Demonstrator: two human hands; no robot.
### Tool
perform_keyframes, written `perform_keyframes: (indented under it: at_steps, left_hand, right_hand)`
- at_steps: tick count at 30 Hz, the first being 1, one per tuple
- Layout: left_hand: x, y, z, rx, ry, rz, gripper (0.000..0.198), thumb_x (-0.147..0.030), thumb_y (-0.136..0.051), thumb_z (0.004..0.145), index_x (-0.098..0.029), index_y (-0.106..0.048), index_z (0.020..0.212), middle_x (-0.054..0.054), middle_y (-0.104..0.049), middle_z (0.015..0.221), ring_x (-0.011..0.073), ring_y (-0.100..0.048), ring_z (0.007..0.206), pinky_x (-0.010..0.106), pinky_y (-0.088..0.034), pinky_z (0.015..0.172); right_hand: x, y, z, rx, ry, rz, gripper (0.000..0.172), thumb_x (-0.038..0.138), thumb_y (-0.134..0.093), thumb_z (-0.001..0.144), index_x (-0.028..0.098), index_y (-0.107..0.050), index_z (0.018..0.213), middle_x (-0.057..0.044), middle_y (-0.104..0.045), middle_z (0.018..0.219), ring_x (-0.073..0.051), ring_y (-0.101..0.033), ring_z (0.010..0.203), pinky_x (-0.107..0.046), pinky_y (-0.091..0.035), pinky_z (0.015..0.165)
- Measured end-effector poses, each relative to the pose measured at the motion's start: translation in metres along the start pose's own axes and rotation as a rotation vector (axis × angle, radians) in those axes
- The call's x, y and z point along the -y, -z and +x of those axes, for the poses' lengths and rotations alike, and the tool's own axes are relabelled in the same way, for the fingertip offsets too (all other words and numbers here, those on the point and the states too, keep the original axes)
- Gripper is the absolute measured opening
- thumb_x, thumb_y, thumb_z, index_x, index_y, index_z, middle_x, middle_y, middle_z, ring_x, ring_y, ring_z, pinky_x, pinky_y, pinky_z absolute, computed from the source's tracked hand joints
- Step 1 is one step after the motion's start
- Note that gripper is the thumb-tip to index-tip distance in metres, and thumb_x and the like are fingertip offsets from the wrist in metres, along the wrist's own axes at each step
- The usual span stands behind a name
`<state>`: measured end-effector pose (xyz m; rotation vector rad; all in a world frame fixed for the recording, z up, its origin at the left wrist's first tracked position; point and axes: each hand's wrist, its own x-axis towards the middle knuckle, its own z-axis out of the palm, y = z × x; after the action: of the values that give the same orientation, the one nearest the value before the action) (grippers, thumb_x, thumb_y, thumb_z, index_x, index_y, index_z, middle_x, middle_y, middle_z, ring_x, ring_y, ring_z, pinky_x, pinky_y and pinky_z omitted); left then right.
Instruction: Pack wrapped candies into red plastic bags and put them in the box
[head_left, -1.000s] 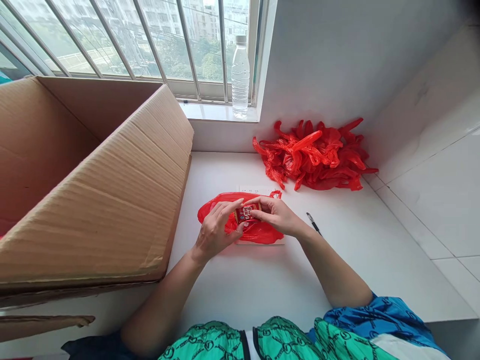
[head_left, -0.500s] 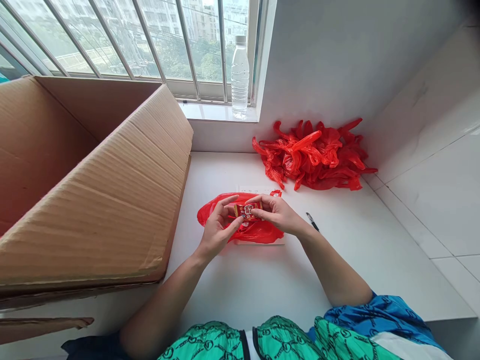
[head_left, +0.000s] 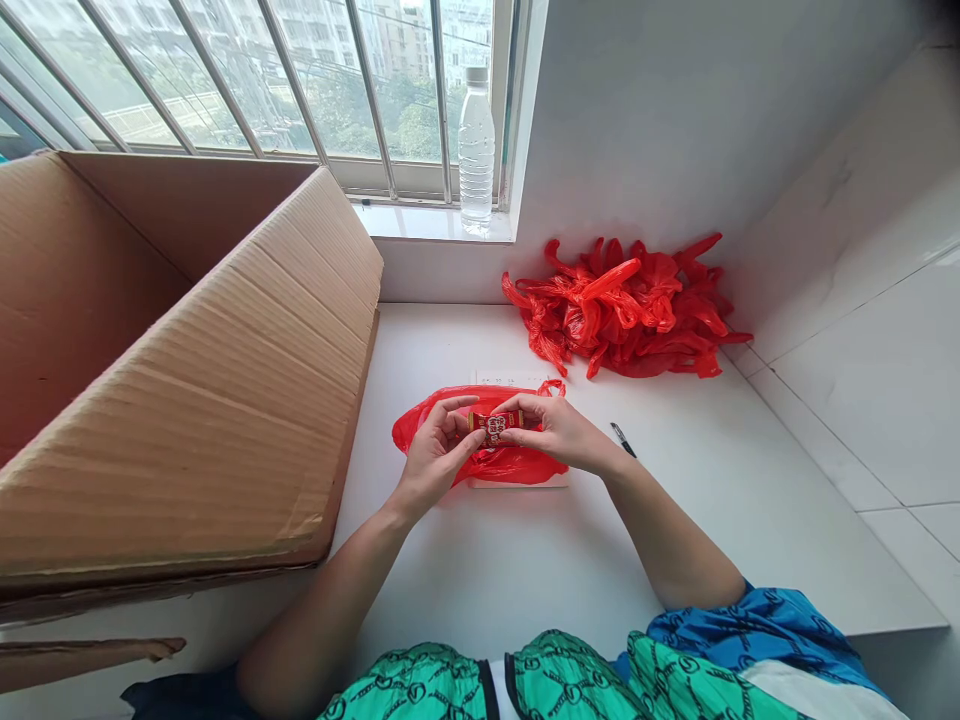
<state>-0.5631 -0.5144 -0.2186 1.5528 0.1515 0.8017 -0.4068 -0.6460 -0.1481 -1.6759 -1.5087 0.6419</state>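
Note:
A small red and gold wrapped candy point(head_left: 495, 428) with pale lettering is held level between my two hands. My left hand point(head_left: 439, 450) pinches its left end with thumb and fingers. At the other end, my right hand point(head_left: 551, 430) grips it the same way. Just beneath the hands, a red plastic bag point(head_left: 517, 467) lies spread on the white counter. Under that bag, the edge of a white sheet or pad point(head_left: 517, 379) with faint print shows; the bag covers most of it.
A large open cardboard box point(head_left: 247, 400) stands at left. Several knotted red bags point(head_left: 630, 310) are heaped against the back wall. A black pen point(head_left: 622, 440) lies right of my right hand. On the sill of the barred window stands a clear water bottle point(head_left: 476, 150).
The candy has been turned a little between my fingers, so a different part of its printed face shows. Both hands keep nearly the same place, and the view has shifted slightly.

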Motion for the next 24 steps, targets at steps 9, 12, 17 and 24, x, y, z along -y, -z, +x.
perform_keyframes:
  at_steps: [9,12,17,24]
  left_hand:
    - [0.006,0.026,0.006,-0.239,-0.433,0.708,0.021,-0.021,-0.058,0.093,-0.024,-0.067,0.112,0.003,-0.063,0.094,0.0141,-0.061,0.082,0.028,-0.053,0.077]
    - [0.009,0.030,0.008,-0.153,-0.566,0.954,0.021,-0.017,-0.055,0.093,-0.026,-0.072,0.103,0.004,-0.065,0.095,0.0174,-0.060,0.088,0.029,-0.050,0.075]
    - [0.016,0.022,0.007,0.128,-0.492,1.126,0.020,-0.027,-0.055,0.096,-0.027,-0.069,0.111,0.003,-0.070,0.095,0.0197,-0.061,0.086,0.033,-0.046,0.075]
    - [0.019,0.017,0.004,0.146,-0.401,1.081,0.025,-0.032,-0.052,0.098,-0.025,-0.066,0.117,0.004,-0.071,0.098,0.0202,-0.064,0.090,0.032,-0.048,0.076]
  right_hand:
    - [-0.004,0.015,-0.006,-0.191,-0.283,-0.916,0.012,0.026,-0.056,0.094,0.020,-0.067,0.095,-0.006,-0.071,0.082,-0.020,-0.063,0.074,-0.029,-0.036,0.060]
    - [-0.010,0.014,-0.005,-0.228,-0.294,-1.087,0.017,0.020,-0.050,0.097,0.020,-0.066,0.094,-0.007,-0.072,0.088,-0.020,-0.063,0.074,-0.029,-0.032,0.058]
    - [-0.022,0.004,0.005,-0.191,-0.139,-1.172,0.021,0.013,-0.048,0.096,0.020,-0.067,0.093,-0.005,-0.073,0.092,-0.020,-0.064,0.078,-0.032,-0.036,0.072]
    - [-0.041,0.005,0.020,-0.282,-0.145,-1.157,0.022,0.025,-0.051,0.099,0.018,-0.068,0.088,-0.008,-0.074,0.091,-0.020,-0.063,0.079,-0.033,-0.036,0.073]
